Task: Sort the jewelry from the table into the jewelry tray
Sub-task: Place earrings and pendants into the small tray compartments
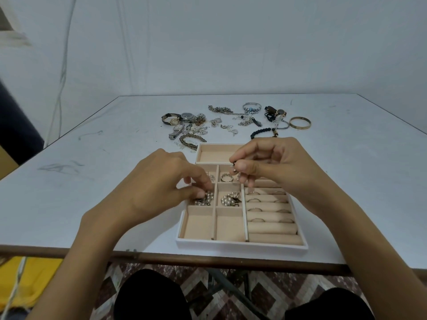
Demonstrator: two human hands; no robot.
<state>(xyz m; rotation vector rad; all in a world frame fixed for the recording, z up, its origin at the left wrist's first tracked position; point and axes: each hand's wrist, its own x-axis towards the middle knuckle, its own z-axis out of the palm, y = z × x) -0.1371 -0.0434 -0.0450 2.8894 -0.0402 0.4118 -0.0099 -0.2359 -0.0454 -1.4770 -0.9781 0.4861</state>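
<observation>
The beige jewelry tray (240, 244) lies at the table's near edge, with square compartments on the left and ring rolls (269, 207) on the right holding several rings. My left hand (161, 181) reaches into a left compartment and its fingertips pinch a pearl cluster (205, 198). A second pearl cluster (231, 199) sits in the neighbouring compartment, and a ring (226, 177) in the one behind. My right hand (268, 162) hovers over the tray's middle, pinching a small dark-beaded piece (234, 168) between thumb and forefinger.
Loose jewelry lies behind the tray: watches (179, 120) at the left, silver chains (221, 110) in the middle, a black bead bracelet (261, 132) and a gold bangle (300, 123) at the right. The white table (92, 181) ends just before my knees.
</observation>
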